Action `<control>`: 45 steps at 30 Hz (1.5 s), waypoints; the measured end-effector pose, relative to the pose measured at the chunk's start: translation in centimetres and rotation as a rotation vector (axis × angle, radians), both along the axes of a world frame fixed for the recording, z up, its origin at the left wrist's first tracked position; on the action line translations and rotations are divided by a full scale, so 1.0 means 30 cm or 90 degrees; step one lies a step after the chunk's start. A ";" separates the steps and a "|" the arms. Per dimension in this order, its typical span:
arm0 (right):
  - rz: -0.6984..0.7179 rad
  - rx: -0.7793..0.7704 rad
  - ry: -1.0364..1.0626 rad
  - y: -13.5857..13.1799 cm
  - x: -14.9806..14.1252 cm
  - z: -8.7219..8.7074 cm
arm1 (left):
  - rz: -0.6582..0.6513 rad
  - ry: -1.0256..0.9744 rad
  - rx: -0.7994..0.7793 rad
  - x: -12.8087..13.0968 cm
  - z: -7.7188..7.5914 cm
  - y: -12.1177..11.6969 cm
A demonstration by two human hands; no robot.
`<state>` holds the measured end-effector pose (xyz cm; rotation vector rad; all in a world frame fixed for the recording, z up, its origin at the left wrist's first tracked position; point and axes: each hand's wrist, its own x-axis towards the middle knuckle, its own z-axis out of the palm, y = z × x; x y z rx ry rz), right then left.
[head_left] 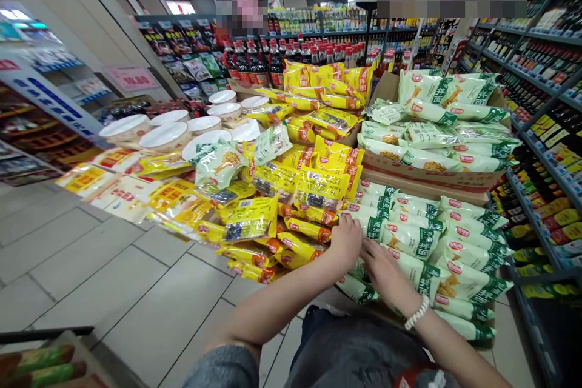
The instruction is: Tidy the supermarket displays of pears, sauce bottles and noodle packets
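Note:
My left hand (347,239) is curled at the left end of a pale green noodle packet (364,218), at the seam between the green and yellow piles. Close beside it, my right hand (384,268), with a cream coil band on the wrist, grips at the same front row; its fingertips are partly hidden among the packets. More pale green noodle packets (411,236) are stacked in rows to the right. Yellow noodle packets (304,245) lie heaped on the left, a few of them tilted. Two pale green packets, one of them a noodle packet (220,163), rest on top of the yellow heap.
Behind stands an open carton (422,173) of green packets. White-lidded tubs (166,134) and red-capped dark bottles (275,63) stand at the back left. Tall shelves (545,151) run along the right. Grey floor tiles (136,291) show at the left.

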<state>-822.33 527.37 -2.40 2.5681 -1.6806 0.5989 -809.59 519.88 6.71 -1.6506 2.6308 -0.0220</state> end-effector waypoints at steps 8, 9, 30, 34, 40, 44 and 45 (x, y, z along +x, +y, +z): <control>-0.087 0.030 0.079 -0.074 0.144 -0.121 | 0.228 0.122 -0.291 0.411 0.351 -0.352; -0.091 0.049 0.077 -0.072 0.150 -0.111 | 0.264 0.126 -0.304 0.454 0.355 -0.421; -0.188 -0.009 -0.626 -0.001 0.219 0.275 | 0.008 0.935 0.253 0.640 0.150 -0.176; -0.166 -0.033 -0.762 0.036 0.167 0.263 | -0.081 0.836 0.456 0.523 0.039 -0.022; -0.242 0.169 -0.561 0.231 -0.110 0.276 | -0.262 0.717 0.558 0.378 -0.143 0.158; -0.437 0.096 -0.552 0.334 -0.295 0.253 | -0.263 0.591 0.527 0.339 -0.260 0.200; -0.478 0.067 -0.568 0.340 -0.319 0.241 | -0.258 0.555 0.496 0.337 -0.288 0.204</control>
